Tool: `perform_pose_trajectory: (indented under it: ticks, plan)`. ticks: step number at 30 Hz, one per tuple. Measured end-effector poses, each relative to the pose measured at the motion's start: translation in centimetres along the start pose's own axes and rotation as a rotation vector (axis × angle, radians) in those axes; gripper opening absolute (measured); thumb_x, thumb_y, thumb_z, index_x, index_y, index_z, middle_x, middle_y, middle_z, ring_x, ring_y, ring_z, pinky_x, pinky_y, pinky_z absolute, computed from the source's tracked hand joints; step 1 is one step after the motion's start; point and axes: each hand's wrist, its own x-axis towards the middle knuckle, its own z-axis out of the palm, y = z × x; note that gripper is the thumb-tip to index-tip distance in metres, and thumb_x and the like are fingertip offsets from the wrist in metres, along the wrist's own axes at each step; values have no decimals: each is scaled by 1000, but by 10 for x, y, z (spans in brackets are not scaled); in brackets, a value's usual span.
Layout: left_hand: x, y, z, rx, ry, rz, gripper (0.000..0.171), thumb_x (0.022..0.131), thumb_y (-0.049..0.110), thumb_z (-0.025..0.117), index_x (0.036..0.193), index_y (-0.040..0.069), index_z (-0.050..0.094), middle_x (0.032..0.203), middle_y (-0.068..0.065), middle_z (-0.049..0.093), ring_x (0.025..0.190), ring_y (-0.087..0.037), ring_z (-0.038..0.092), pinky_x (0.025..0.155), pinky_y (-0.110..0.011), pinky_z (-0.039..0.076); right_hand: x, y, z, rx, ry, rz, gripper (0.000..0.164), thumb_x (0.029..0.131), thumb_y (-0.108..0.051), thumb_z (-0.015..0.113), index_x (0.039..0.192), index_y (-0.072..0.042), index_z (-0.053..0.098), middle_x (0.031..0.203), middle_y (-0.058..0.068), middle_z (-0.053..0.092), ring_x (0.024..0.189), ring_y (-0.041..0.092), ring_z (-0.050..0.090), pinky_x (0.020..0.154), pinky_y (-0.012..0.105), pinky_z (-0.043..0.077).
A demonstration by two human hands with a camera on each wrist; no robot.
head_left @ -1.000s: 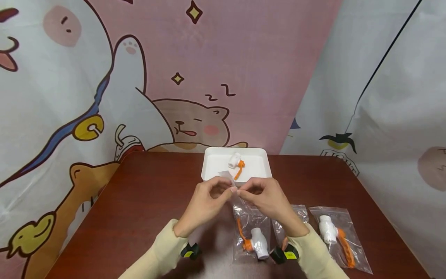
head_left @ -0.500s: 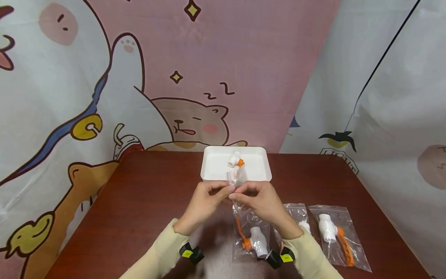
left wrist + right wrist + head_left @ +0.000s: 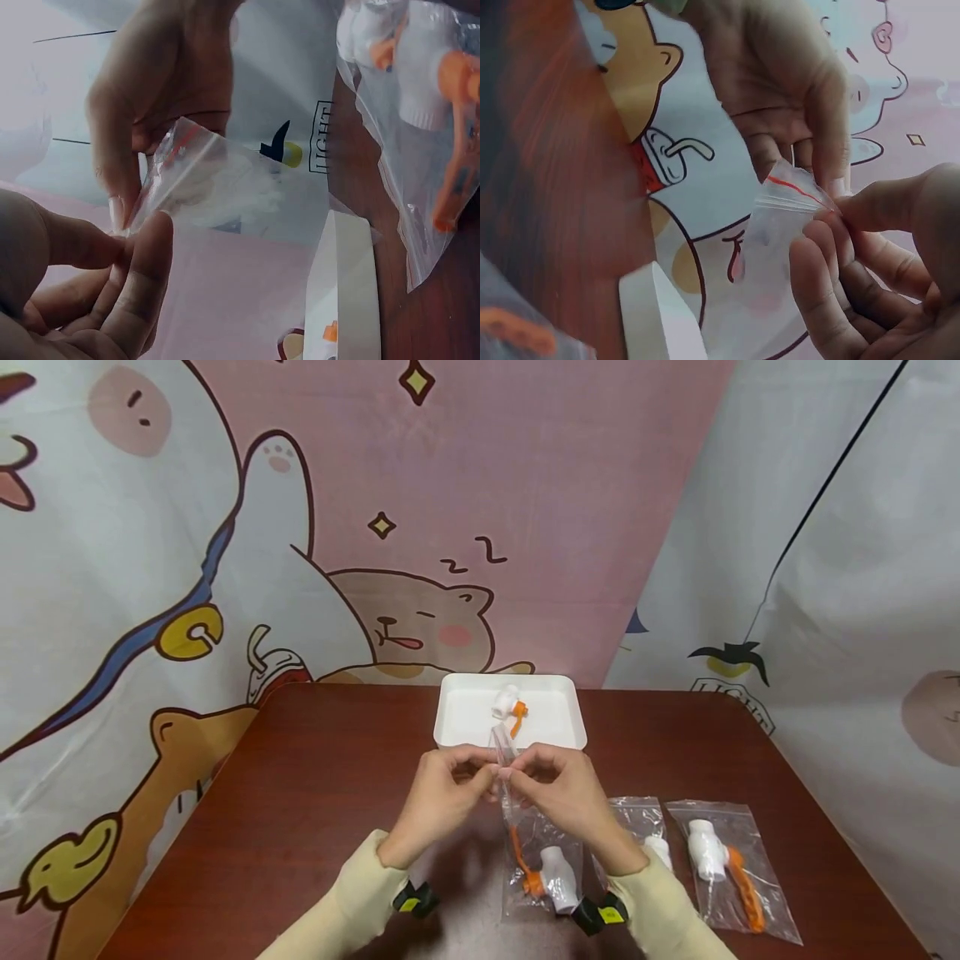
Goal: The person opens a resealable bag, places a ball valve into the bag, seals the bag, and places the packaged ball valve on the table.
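My left hand and right hand meet in the middle of the head view, just in front of a white tray. Thumbs and fingers of both pinch the edge of a clear zip bag, beside its red line. The right wrist view also shows the zip bag, limp, with no object visible in it. A white plastic valve with an orange handle lies in the tray, beyond my fingers. Below my hands, a bagged white valve with an orange handle lies on the table.
Another bagged valve lies at the right on the brown table. Between the bagged ones is a further bag, partly hidden by my right forearm. A printed cloth hangs behind the table.
The held zip bag has shifted between my fingers, from leaning left to spread out, and now stands narrow above them. Both hands stay nearly in place; the bagged valves have not moved.
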Motion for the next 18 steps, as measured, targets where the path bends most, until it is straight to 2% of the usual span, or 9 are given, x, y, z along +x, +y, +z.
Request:
perform_pose_trajectory:
  ticks: [5,8,12,18]
  plan:
    - [-1,-2,-1,64,88,19,17,94,-3,66,106,3,77,87,-12,75,67,-24,72,62,-39,62,-1,1,-2,-93,71,-85,14,87,-13,80,79,-17,69,67,-4,70,55,7,62,51,24,51]
    - [-2,-3,-4,134,136,21,16,92,-1,68,102,6,79,84,-7,74,65,-18,70,59,-33,61,0,2,-6,-121,88,-89,15,85,-12,79,78,-18,69,67,-6,71,55,7,62,52,24,51]
    - [-1,-4,-9,221,146,31,17,90,2,69,100,11,80,82,-2,74,64,-9,67,59,-26,58,1,5,-12,-170,79,-99,13,84,-11,79,79,-20,70,69,-7,71,57,7,62,54,24,51]
    - [0,-1,-23,338,131,36,19,84,-1,66,92,10,80,74,3,71,61,-7,62,57,-22,52,1,9,-23,-253,76,-125,15,83,-12,81,78,-20,70,69,-8,70,58,6,62,56,23,52]
